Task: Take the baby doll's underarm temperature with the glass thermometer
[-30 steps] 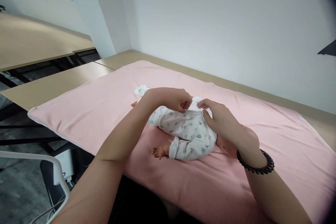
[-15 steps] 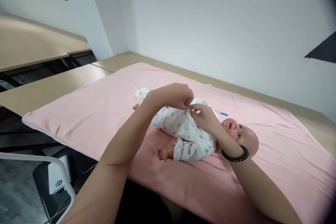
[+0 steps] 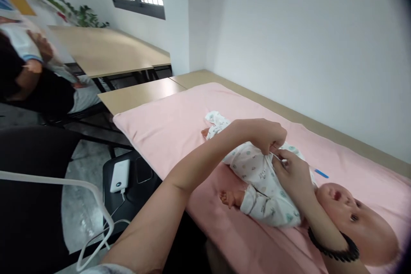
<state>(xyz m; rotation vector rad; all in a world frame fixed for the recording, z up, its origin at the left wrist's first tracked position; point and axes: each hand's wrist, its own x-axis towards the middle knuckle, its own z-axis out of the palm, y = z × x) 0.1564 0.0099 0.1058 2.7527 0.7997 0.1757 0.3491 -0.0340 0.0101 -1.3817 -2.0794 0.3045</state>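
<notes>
A baby doll [image 3: 356, 220] lies on its back on a pink blanket [image 3: 167, 132], head to the right. It wears a white patterned romper [image 3: 250, 165]. Over the doll's belly, my left hand [image 3: 269, 135] is closed, its fingertips pinching the romper's front fabric. My right hand [image 3: 293, 175], below a black beaded bracelet [image 3: 334, 244], grips the same fabric just beside it. The fingertips of both hands nearly meet, and a small fold of cloth is drawn up between them. What exactly sits under the fingertips is hidden.
A slim blue-ended stick [image 3: 321, 173] lies on the blanket behind the doll. A white power bank [image 3: 120, 175] with a cable rests on a black chair at lower left. Another person [image 3: 38, 72] sits at far left near wooden tables [image 3: 118, 49]. A wall borders the back.
My view has swung left, so the doll appears further right and the seated person has come into sight. Both hands keep their hold on the romper.
</notes>
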